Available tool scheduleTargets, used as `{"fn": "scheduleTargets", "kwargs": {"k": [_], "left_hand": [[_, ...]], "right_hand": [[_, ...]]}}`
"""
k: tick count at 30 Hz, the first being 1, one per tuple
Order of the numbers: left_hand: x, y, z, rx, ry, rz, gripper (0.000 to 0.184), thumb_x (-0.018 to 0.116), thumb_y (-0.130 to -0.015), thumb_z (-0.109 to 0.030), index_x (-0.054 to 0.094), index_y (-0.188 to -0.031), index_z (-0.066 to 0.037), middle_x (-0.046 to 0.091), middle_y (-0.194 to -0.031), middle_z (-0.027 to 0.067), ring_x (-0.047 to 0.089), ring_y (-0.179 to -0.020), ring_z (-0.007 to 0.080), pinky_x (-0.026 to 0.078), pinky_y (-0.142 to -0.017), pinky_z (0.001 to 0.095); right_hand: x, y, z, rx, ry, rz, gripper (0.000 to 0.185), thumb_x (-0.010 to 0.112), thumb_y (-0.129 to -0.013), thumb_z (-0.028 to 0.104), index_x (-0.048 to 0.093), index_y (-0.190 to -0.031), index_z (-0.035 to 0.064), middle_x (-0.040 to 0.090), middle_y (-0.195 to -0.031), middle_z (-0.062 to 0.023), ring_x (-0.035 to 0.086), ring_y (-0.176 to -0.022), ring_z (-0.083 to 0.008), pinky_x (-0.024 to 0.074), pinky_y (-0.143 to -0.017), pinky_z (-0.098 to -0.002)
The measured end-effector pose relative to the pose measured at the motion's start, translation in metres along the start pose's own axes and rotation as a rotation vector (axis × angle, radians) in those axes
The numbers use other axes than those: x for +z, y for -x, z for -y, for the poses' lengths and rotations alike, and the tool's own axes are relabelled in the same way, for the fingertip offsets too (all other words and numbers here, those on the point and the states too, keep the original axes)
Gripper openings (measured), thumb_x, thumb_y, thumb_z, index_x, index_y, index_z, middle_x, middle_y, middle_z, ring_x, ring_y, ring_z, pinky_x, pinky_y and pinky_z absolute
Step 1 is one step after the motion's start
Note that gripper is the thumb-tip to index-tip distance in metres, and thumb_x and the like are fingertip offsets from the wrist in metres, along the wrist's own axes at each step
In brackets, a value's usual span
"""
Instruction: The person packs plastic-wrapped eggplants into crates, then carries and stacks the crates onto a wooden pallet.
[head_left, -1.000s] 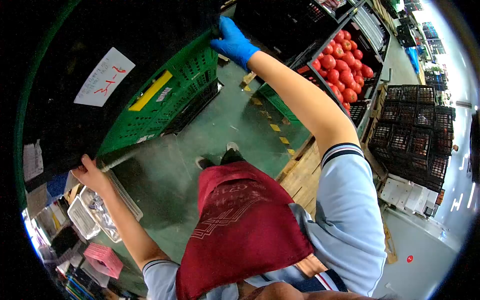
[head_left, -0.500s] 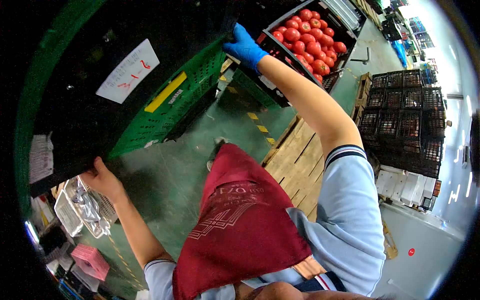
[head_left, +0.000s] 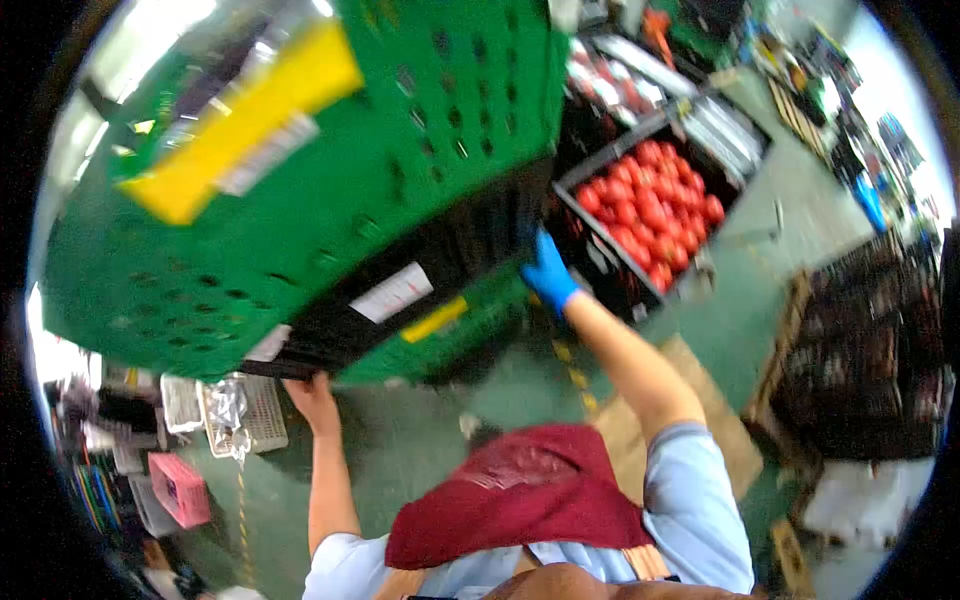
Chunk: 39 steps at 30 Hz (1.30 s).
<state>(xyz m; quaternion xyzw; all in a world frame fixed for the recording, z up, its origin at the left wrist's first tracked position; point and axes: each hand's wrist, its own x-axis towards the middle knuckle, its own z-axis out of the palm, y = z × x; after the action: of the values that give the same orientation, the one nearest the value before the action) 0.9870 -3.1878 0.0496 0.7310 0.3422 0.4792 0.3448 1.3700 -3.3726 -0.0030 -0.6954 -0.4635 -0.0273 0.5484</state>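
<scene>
A large green perforated crate (head_left: 300, 230) with a yellow label sits on top of a black crate (head_left: 440, 255) in front of me. Below the black one shows another green crate (head_left: 480, 310). My left hand (head_left: 314, 402), bare, grips the lower edge of the black crate at its left end, fingers partly hidden behind it. At the opposite end my right hand (head_left: 548, 275), in a blue glove, holds the black crate's side, with its fingertips hidden. White paper labels (head_left: 392, 292) mark the black crate's front.
Right of the stack stands a black crate of tomatoes (head_left: 572, 190). Wooden pallets and a stack of dark crates (head_left: 860, 360) are farther right. On the left are a white basket (head_left: 262, 415) and a pink crate (head_left: 180, 490). Yellow-striped green floor (head_left: 400, 450) lies below.
My view has swung, bringing the upper green crate's yellow-labelled side into sight. Both hands remain at the black crate's ends; the crates appear higher and farther forward, with some blur.
</scene>
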Motion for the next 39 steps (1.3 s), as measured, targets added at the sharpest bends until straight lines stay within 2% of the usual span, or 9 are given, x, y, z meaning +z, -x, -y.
{"fn": "scheduleTargets", "kwargs": {"k": [7,9,14,17,21,25,32,34,39], "left_hand": [[-0.004,0.043,-0.012,-0.142,0.294,0.103,0.053,0.061,-0.067,0.001,0.037,-0.114,-0.002,0.043,-0.108,0.0086,0.046,-0.094,0.0178,0.037,-0.082,0.0302],[-0.015,0.045,-0.005,-0.108,0.263,0.178,0.055,0.065,-0.064,-0.002,0.039,-0.112,-0.002,0.042,-0.108,0.0093,0.047,-0.094,0.0197,0.038,-0.082,0.031],[-0.035,0.041,-0.061,0.33,-0.212,0.365,0.06,0.074,-0.058,-0.015,0.044,-0.108,-0.001,0.04,-0.11,0.0132,0.049,-0.096,0.0281,0.041,-0.082,0.0345],[-0.058,0.033,-0.099,0.224,-0.352,0.533,0.055,0.072,-0.056,-0.038,0.055,-0.093,-0.001,0.041,-0.111,0.0204,0.046,-0.097,0.0363,0.041,-0.082,0.0383],[-0.052,0.039,-0.084,0.315,-0.333,0.584,0.059,0.069,-0.054,-0.049,0.055,-0.086,-0.002,0.041,-0.108,0.0245,0.047,-0.094,0.0379,0.041,-0.079,0.0411],[-0.038,0.055,-0.083,0.451,-0.334,0.432,0.057,0.066,-0.059,-0.049,0.052,-0.09,-0.002,0.043,-0.103,0.02,0.042,-0.098,0.0357,0.036,-0.082,0.0426],[-0.013,0.064,-0.078,0.452,-0.175,0.365,0.049,0.067,-0.058,-0.04,0.051,-0.085,-0.003,0.043,-0.1,0.0155,0.04,-0.097,0.0324,0.034,-0.081,0.0422],[-0.015,0.065,-0.079,0.453,-0.166,0.369,0.048,0.067,-0.058,-0.04,0.051,-0.085,-0.003,0.043,-0.1,0.0155,0.04,-0.096,0.0323,0.034,-0.08,0.0421],[-0.013,0.062,-0.08,0.455,-0.161,0.384,0.048,0.067,-0.058,-0.04,0.051,-0.085,-0.002,0.043,-0.1,0.016,0.04,-0.097,0.0321,0.034,-0.08,0.0419]], "right_hand": [[-0.03,0.04,-0.037,0.207,-0.224,0.179,0.066,0.061,-0.063,0.011,0.033,-0.122,-0.0009,0.046,-0.112,-0.0226,0.042,-0.107,-0.0348,0.0321,-0.092,-0.0352],[-0.083,0.037,0.048,0.398,0.205,0.414,0.059,0.057,-0.067,0.013,0.036,-0.121,-0.0012,0.053,-0.103,-0.0185,0.049,-0.099,-0.0323,0.0364,-0.088,-0.0336],[-0.158,0.005,0.311,0.341,-0.704,0.202,0.03,0.049,-0.081,0.021,0.052,-0.102,0.0,0.057,-0.095,-0.0112,0.054,-0.089,-0.0225,0.0423,-0.082,-0.0335],[-0.142,-0.03,0.442,0.336,-1.187,0.091,0.038,0.041,-0.086,0.031,0.051,-0.102,-0.0023,0.057,-0.098,-0.0148,0.055,-0.09,-0.0246,0.0441,-0.079,-0.033],[-0.138,-0.069,0.425,0.176,-1.244,0.163,0.028,0.043,-0.086,0.029,0.052,-0.095,0.0033,0.059,-0.09,-0.0124,0.058,-0.082,-0.0219,0.0482,-0.073,-0.0345],[-0.132,-0.073,0.474,0.302,-0.891,-0.008,0.028,0.044,-0.086,0.021,0.053,-0.104,0.0022,0.059,-0.094,-0.0137,0.06,-0.076,-0.0182,0.0508,-0.067,-0.0293],[-0.161,-0.1,0.455,0.559,-0.556,-0.075,0.011,0.052,-0.074,0.017,0.057,-0.071,0.0076,0.058,-0.065,-0.0036,0.054,-0.059,-0.0133,0.0438,-0.053,-0.0233],[-0.201,-0.091,0.419,0.061,-0.045,0.01,0.02,0.053,-0.078,0.022,0.057,-0.083,0.0029,0.058,-0.075,-0.0047,0.054,-0.067,-0.0135,0.0446,-0.06,-0.0228],[-0.275,-0.039,0.442,-0.045,0.294,-0.029,0.024,0.051,-0.081,0.022,0.054,-0.091,0.0003,0.054,-0.084,-0.0044,0.052,-0.079,-0.0152,0.0442,-0.071,-0.029]]}}
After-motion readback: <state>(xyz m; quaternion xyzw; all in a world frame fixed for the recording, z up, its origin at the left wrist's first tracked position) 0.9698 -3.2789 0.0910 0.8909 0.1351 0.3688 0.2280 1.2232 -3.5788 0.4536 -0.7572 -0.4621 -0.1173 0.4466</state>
